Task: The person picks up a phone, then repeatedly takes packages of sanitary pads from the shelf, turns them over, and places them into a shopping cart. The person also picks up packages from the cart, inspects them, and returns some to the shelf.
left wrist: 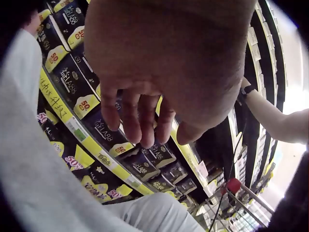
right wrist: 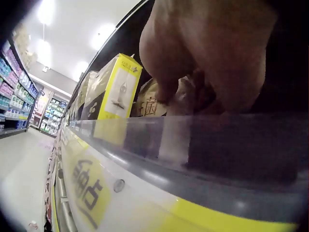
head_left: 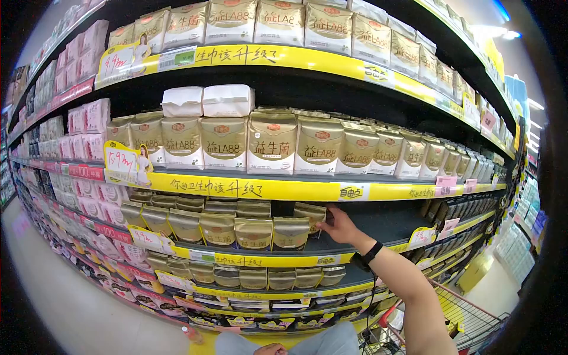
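Observation:
My right hand (head_left: 338, 226) reaches into the third shelf and grips a gold package (head_left: 310, 214) at the right end of a row of similar gold packs (head_left: 253, 232). In the right wrist view, the hand (right wrist: 207, 53) has its thumb and fingers around a pack (right wrist: 176, 125) behind the clear shelf lip, beside a box with a yellow side (right wrist: 119, 94). My left hand (head_left: 271, 349) is low at the bottom edge, near my lap. In the left wrist view, that hand (left wrist: 169, 67) hangs with relaxed fingers and holds nothing.
Upper shelves carry rows of gold and white packs (head_left: 223, 142), with two white packs (head_left: 229, 100) lying on top. Pink packs (head_left: 89, 115) stand at the left. A shopping cart (head_left: 467, 313) is at the lower right. Yellow price strips (head_left: 284, 190) edge the shelves.

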A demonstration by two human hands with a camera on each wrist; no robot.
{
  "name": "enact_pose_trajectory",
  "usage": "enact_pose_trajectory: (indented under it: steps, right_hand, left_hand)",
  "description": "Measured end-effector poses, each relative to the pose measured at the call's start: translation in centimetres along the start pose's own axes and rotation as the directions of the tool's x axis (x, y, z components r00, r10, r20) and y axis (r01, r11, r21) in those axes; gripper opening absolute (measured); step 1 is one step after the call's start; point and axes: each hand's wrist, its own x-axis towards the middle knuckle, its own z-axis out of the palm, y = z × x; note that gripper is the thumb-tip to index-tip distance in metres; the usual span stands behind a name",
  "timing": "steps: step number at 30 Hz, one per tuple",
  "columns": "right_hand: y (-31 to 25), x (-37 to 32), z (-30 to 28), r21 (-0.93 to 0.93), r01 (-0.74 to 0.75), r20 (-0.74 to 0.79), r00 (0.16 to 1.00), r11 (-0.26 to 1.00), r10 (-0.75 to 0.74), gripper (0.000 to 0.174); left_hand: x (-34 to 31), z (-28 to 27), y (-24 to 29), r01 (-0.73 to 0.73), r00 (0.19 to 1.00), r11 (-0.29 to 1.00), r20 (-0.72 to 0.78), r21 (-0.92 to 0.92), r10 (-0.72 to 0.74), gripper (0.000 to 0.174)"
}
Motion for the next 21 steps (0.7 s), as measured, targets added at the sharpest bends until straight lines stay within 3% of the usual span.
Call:
enact_pose_trajectory:
  steps: [7, 10, 13, 16, 21]
  right_hand:
    - [0.6, 2.2, 2.8, 0.127, 0.182, -0.041, 0.983, 0.975, -0.178, 0.052]
    - [-1.5, 2.2, 2.9, 0.186, 0.168, 0.01, 0.985, 0.968, -0.173, 0.052]
    - [-0.3, 3.3, 4.0, 0.084, 0.298, -0.021, 0.955, 0.951, -0.297, 0.052]
    - [-0.9, 3.3, 4.3, 0.219, 0.233, 0.001, 0.971, 0.947, -0.239, 0.052]
    - [-3.1, 2.7, 3.7, 0.226, 0.244, -0.003, 0.968, 0.943, -0.25, 0.058]
  left_hand:
    - [-1.3, -1.1, 1.4, 0.093, 0.992, 0.996, 0.086, 0.001, -0.093, 0.031]
    - [-1.7, -1.8, 1.6, 0.095, 0.991, 0.995, 0.095, 0.01, -0.095, 0.031]
    - [-2.0, -2.3, 1.9, 0.115, 0.989, 0.992, 0.087, 0.05, -0.119, 0.032]
    - [-2.1, -2.2, 1.6, 0.073, 0.995, 0.997, 0.064, 0.021, -0.074, 0.03]
    - [-2.4, -2.3, 2.0, 0.034, 0.997, 0.999, 0.066, 0.037, -0.036, 0.029]
